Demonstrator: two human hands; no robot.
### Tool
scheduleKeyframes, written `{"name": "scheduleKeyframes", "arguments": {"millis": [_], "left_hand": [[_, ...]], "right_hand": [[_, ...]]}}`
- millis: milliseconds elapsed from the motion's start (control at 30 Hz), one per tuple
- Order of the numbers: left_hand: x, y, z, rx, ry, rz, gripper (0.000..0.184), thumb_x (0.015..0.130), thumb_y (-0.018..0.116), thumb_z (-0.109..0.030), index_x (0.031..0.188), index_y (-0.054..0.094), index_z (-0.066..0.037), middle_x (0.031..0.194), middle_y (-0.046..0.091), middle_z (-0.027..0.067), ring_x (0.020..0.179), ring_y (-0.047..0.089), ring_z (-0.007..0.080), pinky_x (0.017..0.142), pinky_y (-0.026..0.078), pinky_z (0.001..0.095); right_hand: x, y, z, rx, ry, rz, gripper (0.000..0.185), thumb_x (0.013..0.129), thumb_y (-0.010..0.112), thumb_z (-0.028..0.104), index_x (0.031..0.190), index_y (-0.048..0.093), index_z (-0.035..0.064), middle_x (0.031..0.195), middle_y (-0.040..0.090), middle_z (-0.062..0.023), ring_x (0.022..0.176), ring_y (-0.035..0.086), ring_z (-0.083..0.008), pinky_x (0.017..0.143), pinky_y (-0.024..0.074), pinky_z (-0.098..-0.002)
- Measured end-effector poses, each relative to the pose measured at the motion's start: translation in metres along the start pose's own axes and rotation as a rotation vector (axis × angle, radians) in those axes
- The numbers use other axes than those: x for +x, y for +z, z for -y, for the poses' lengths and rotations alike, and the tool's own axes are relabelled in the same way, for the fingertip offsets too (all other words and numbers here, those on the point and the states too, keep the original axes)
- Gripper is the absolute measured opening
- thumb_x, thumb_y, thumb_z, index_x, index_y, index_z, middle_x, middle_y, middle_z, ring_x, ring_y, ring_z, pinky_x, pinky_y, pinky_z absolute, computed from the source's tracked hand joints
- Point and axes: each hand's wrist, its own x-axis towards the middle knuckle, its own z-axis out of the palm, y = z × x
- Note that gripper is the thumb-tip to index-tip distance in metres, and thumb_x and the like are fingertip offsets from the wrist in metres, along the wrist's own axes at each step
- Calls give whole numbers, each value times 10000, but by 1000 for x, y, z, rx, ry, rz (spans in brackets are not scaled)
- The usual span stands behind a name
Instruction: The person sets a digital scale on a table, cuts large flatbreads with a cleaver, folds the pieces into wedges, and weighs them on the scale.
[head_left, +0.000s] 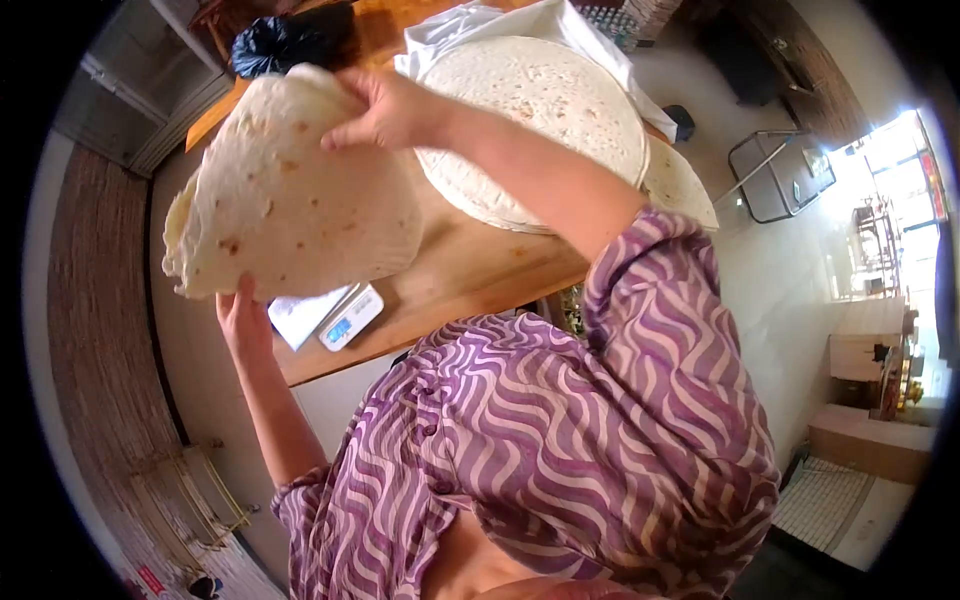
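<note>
One floppy flatbread [300,200] hangs between my hands above the table [480,265]: my right hand [375,115] pinches its top, my left hand [243,312] its bottom edge, near the scale [352,318]. White cloth [445,32] edges the nearby stack of breads [530,130].

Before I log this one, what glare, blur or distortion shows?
Head view: glare blows out the window at right; fisheye distortion bows the outer scene, corners black; held flatbread fairly crisp, brown spots distinct; digits on the digital scale too small to read.
</note>
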Motion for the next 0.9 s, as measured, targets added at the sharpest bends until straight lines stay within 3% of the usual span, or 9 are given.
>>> {"name": "scheduleKeyframes", "arguments": {"millis": [167,267,333,367,433,467,567,733,900], "left_hand": [[56,84,-9,214,428,79,408,827,619,-22,1206,471,17,1191,532,98,1081,504,169,942,376,314],[74,100,0,490,745,-4,355,772,696,-33,1098,558,-18,1072,589,56,1035,531,167,894,411,281],[56,136,-5,232,508,8,406,809,649,-94,1185,504,-41,1233,465,98,1137,462,221,991,356,352],[47,155,-8,98,397,-6,433,828,625,-124,1229,477,-53,1313,403,119,1188,428,248,1039,328,387],[44,116,44,1180,1099,287,602,733,573,56,1297,438,-107,1416,247,187,1313,269,354,1069,281,420],[35,106,58,1112,1031,404,680,709,541,92,1333,404,-143,1417,234,206,1317,245,389,1076,260,436],[12,89,83,1216,684,467,600,757,566,22,1320,416,-117,1400,271,226,1283,311,381,1033,323,434],[2,70,107,983,227,416,602,817,606,-106,1348,331,-33,1361,333,244,1264,345,353,1010,348,391],[-4,101,119,530,147,274,460,911,484,-298,1253,434,6,1187,508,194,1171,464,296,987,353,355]], "right_hand": [[31,-81,31,-271,-279,-39,595,726,748,207,1239,485,62,1194,557,-100,1046,547,-223,950,426,-375],[-6,-90,81,-603,-106,-373,451,729,732,104,1136,556,24,1099,595,-84,1041,533,-163,898,433,-304],[-21,-115,44,-196,-475,-307,402,759,674,76,1137,552,13,1059,614,-93,1008,574,-205,873,466,-325],[-45,-140,26,-910,-289,-426,421,801,634,108,1199,518,34,1091,604,-51,984,559,-170,877,438,-293],[-87,-151,-39,-657,-140,-561,359,865,542,131,1209,505,38,1136,589,-33,1015,546,-192,869,427,-316],[-121,-155,-76,-491,193,-664,497,858,539,55,1334,408,113,1320,468,-92,1170,467,-203,960,387,-329],[-194,-149,-144,-210,625,-671,475,909,488,213,1339,372,49,1275,473,-113,1100,500,-217,894,430,-330],[-224,-114,-167,174,694,-730,470,930,477,336,1281,423,27,1154,532,-112,971,569,-211,828,473,-342],[-192,-96,-163,338,713,-664,521,922,460,415,1272,422,31,1081,553,-155,920,582,-258,832,485,-385]]}}
